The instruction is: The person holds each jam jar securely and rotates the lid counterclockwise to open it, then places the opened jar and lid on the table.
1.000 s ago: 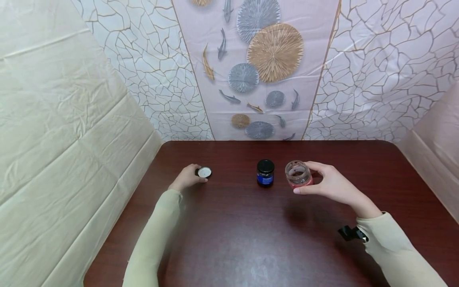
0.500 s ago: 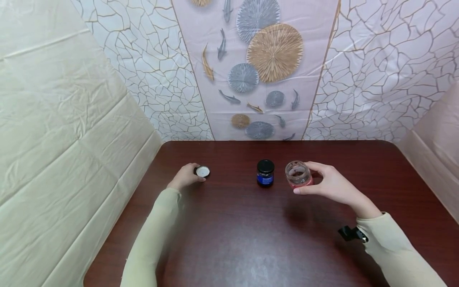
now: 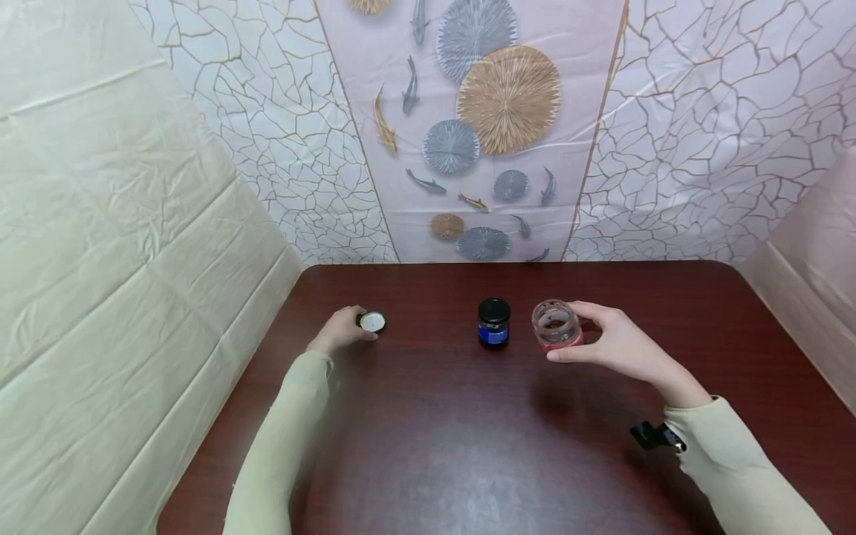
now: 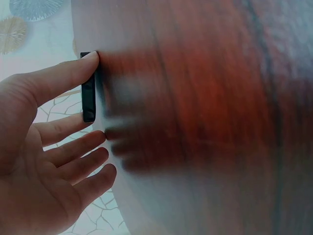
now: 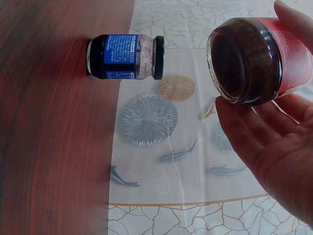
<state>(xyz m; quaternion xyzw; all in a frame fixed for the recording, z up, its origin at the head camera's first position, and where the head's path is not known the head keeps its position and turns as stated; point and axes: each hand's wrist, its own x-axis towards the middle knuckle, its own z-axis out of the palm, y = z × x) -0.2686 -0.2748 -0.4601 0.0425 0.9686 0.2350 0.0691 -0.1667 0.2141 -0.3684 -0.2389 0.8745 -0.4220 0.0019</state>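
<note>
My left hand (image 3: 339,329) pinches a black jar lid (image 4: 88,93) between thumb and index finger at the far left of the table. In the head view the lid's white inside faces up. The other left fingers stretch out beside it. My right hand (image 3: 618,343) grips an open glass jar (image 3: 556,325) with a red label, thumb on one side and fingers on the other. Dark contents show through its base in the right wrist view, where its shadow and tabletop gap show it raised. A second jar (image 3: 493,324) with a blue label and black lid stands upright just left of it.
The dark red-brown table (image 3: 428,431) reaches back to a patterned cloth wall (image 3: 508,111). A cream cloth wall (image 3: 134,245) runs along the left side. A black strap piece (image 3: 649,436) sticks out at the right sleeve.
My left hand has shifted slightly left with the lid pinched in it. My right hand and the red-labelled jar stay in place.
</note>
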